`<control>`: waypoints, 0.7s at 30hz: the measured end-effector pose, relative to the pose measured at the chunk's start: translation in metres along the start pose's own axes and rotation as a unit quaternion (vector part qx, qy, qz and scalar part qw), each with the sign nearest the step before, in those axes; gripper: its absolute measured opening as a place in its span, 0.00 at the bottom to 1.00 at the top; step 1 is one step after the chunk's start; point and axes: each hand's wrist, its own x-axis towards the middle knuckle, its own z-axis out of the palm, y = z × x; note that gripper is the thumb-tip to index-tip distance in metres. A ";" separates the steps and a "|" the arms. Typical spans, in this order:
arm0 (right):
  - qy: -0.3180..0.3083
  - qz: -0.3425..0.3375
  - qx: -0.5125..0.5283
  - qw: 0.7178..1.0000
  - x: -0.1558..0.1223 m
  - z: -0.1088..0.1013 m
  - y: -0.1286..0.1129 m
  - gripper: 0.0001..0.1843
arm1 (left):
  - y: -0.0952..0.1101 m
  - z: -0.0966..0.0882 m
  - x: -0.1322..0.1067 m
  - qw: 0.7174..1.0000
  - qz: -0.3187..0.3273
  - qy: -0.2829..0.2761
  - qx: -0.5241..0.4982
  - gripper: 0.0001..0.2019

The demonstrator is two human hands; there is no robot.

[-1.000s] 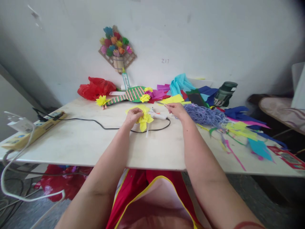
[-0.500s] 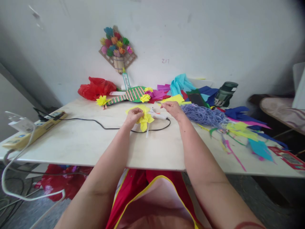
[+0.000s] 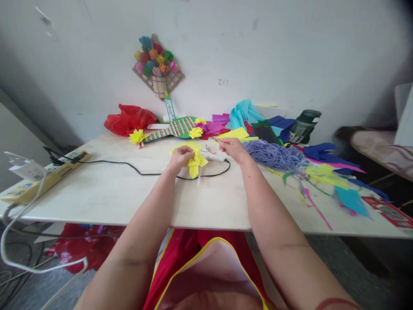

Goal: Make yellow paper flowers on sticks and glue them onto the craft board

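Note:
My left hand (image 3: 181,158) is closed on a yellow paper flower (image 3: 196,165) with loose petals, held just above the table. My right hand (image 3: 232,147) is in a pinch to the right of it. A thin, small thing pokes out from its fingertips; its kind is too small to tell. Between the hands, a white glue gun (image 3: 214,156) lies on the table, partly hidden by the flower, with a black cord at its end. Behind them rests a green pipa-shaped craft (image 3: 183,128) with pale strips and yellow and magenta paper flowers.
At left a power strip (image 3: 48,176) carries plugs, and the black cord (image 3: 129,163) crosses the table. A purple-blue string bundle (image 3: 277,155), colored paper (image 3: 245,113) and a dark green bottle (image 3: 305,126) lie or stand at right. A red plastic bag (image 3: 129,119) sits at back left.
My right hand has turned slightly, with its fingertips still pinched. My left hand stays on the yellow flower. The whole view has shifted slightly.

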 end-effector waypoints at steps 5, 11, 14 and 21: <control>0.037 0.004 0.020 0.999 -0.003 0.000 -0.008 0.22 | 0.000 0.000 0.000 1.000 -0.002 0.000 -0.003 0.11; 0.035 -0.013 -0.001 0.999 -0.003 0.000 -0.010 0.21 | 0.000 0.000 0.000 1.000 0.003 0.000 0.002 0.11; 0.032 -0.019 -0.011 0.999 -0.002 0.002 -0.007 0.22 | -0.001 0.000 0.000 1.000 0.005 0.002 0.004 0.11; 0.000 0.001 0.023 1.000 -0.002 0.006 -0.006 0.17 | -0.001 0.000 0.000 1.000 0.011 -0.002 0.003 0.10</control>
